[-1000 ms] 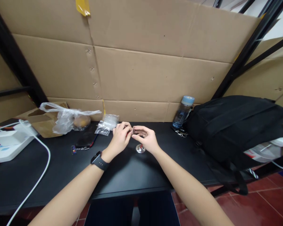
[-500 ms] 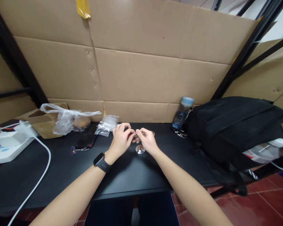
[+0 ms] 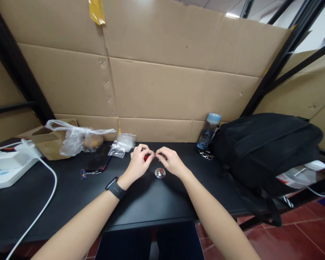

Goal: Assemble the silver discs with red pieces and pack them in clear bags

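Observation:
On the black table lies a finger cymbal (image 3: 160, 173), a small shiny metal disc with a raised middle and a bit of red cord. Just beyond it, a second thin metal disc (image 3: 153, 154) is held edge-on between my hands, apparently another such cymbal. My left hand (image 3: 139, 159), with a black watch at the wrist, is closed on the red cord (image 3: 146, 158) on the disc's left side. From the right, my right hand (image 3: 170, 160) pinches at the disc's middle with thumb and forefinger. Exactly what those fingertips grip is too small to make out.
Left of my hands are clear plastic packets (image 3: 121, 145), a dark phone (image 3: 98, 162), a tied plastic bag (image 3: 79, 141) and a white power strip (image 3: 9, 169) with cables. A bottle (image 3: 208, 131) and black backpack (image 3: 265, 151) stand right. Cardboard (image 3: 157, 90) walls the back.
My right hand has drawn slightly right, opening a small gap between the hands where the disc's edge shows. The cymbal on the table has come fully into view.

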`<state>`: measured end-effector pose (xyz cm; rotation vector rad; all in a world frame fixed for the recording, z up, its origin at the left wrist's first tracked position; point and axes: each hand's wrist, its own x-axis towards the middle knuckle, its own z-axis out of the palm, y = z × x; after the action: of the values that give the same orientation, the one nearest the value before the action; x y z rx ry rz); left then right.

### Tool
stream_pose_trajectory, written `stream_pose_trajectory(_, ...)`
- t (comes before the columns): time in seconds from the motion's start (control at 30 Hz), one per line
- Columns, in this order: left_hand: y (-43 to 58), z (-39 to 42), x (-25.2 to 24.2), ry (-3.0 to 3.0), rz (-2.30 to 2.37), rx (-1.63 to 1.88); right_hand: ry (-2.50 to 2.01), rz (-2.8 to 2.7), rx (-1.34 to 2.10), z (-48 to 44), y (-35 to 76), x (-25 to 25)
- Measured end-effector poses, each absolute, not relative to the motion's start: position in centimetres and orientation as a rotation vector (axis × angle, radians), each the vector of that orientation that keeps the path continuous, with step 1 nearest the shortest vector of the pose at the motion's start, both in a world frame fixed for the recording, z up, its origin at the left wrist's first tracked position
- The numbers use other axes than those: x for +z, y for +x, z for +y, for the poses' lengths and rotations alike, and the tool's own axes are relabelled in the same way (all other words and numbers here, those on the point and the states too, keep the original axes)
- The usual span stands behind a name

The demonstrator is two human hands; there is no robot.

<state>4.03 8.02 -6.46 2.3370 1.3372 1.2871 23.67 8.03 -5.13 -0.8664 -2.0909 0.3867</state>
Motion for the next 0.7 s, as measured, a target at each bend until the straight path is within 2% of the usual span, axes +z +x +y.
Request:
stream_pose_trajectory(0.2,3.9,7.7,-6.0,2.263,1.251,1.407,-0.874,-2.127,0.296,7.6,23.5,-4.9)
stream_pose_trajectory(0.43,3.9,7.9,-6.8,2.572,1.357,1.111,-0.899,-2.070,0.256,8.2,23.9,-5.4)
stream_pose_trajectory(0.7,-0.1,10.1,-5.8,2.573,1.512,1.092,-1.062,-2.116,0.084,10.6,25.8,-7.2)
